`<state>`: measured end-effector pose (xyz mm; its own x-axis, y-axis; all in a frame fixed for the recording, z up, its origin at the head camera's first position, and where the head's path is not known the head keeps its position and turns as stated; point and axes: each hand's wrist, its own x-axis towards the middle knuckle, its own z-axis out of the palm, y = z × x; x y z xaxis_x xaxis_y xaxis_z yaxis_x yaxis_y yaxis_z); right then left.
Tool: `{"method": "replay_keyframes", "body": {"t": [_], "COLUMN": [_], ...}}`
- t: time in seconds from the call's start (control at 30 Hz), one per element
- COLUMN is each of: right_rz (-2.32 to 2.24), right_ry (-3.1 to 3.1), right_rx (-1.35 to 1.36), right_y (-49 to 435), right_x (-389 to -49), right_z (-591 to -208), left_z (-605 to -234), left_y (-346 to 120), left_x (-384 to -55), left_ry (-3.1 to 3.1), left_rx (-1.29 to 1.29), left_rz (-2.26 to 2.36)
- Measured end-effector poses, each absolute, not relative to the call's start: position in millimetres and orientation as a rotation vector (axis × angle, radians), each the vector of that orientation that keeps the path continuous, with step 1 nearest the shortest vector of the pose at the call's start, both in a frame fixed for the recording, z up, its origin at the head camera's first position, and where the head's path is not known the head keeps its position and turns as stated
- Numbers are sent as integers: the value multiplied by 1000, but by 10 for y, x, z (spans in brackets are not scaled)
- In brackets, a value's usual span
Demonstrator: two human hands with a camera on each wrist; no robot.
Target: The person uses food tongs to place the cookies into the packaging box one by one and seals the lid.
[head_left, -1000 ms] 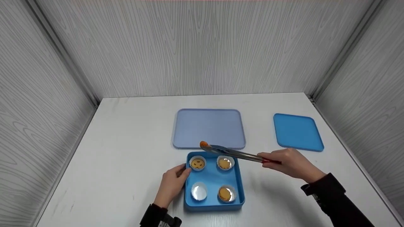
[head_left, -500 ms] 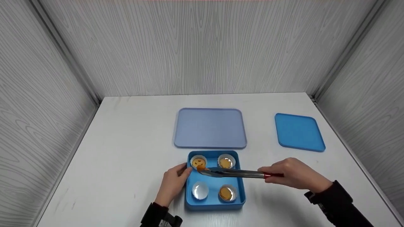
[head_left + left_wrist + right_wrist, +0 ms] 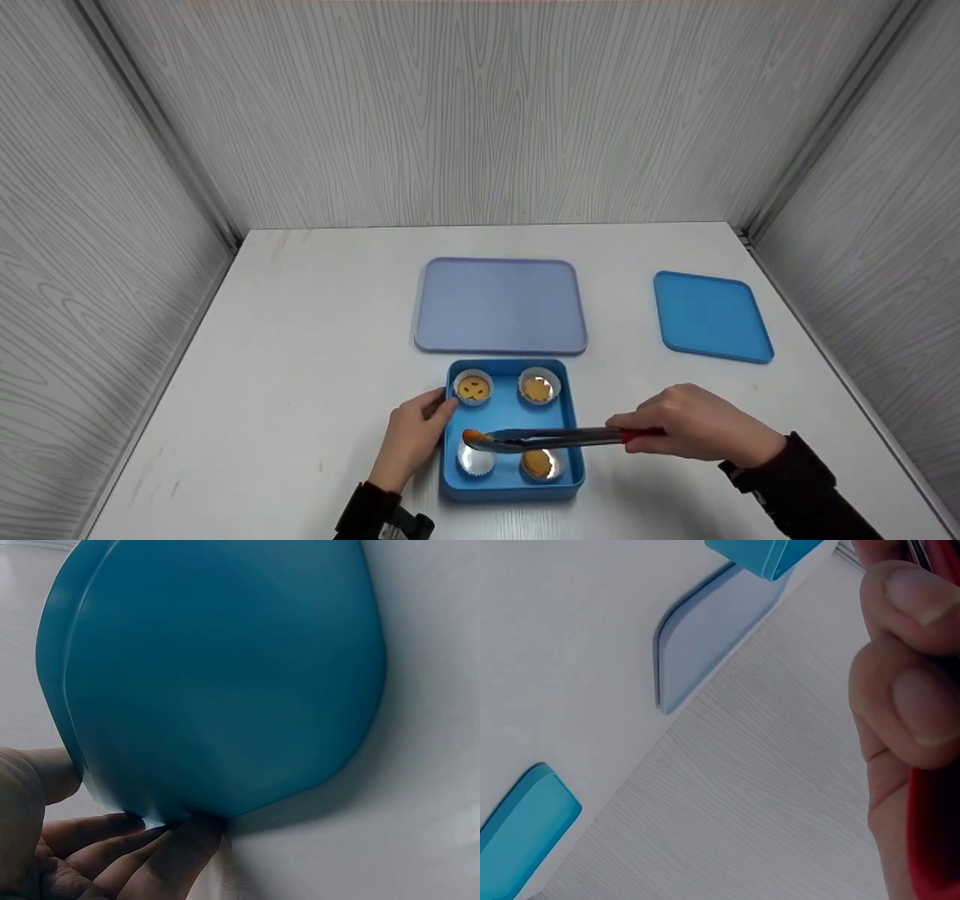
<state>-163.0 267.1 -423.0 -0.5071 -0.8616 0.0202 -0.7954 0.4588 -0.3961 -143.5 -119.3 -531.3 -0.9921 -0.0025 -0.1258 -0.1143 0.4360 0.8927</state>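
My left hand holds the left side of a blue box, thumb at the rim and fingers against the outer wall, as the left wrist view shows. My right hand grips metal tongs by their red handle. At the tongs' tips is a small orange piece, over the front left foil cup. That cup shows only silver foil. Cookies sit in the back left cup, the back right cup and the front right cup, which the tongs partly overlap.
Behind the box lies a pale lavender tray. A smaller blue tray lies at the back right of the white table. Grey wood-grain panels enclose the back and both sides.
My right hand has brought the tongs with the orange piece from the box's far edge toward me, over the front left cup. The left hand stays at the box's side.
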Motion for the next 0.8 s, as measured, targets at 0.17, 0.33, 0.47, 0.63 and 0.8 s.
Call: {"method": "replay_keyframes", "body": {"t": [0.17, 0.33, 0.47, 0.63, 0.8], "right_rz": [-479, -409, -327, -179, -67], "right_ry": [2528, 2564, 2599, 2671, 2745], "right_rx": [-1489, -1556, -1580, -1591, -1565], "right_y": [2613, 2555, 2508, 2466, 2463], "right_x": [-1610, -1586, -1563, -1532, -1521], "right_z": [-4203, -4174, -4151, -4125, -4119], "left_z": [-5325, -5327, -5336, -5331, -5325], "left_y": [-1196, -1200, -1200, -1193, -1185], "left_x": [-1430, -1435, -1433, -1440, -1448], "left_ry": [2577, 2575, 2569, 2566, 2569], "left_rx": [-96, -88, -92, -113, -118], "left_rz": [1617, 1616, 1624, 1614, 1601]}}
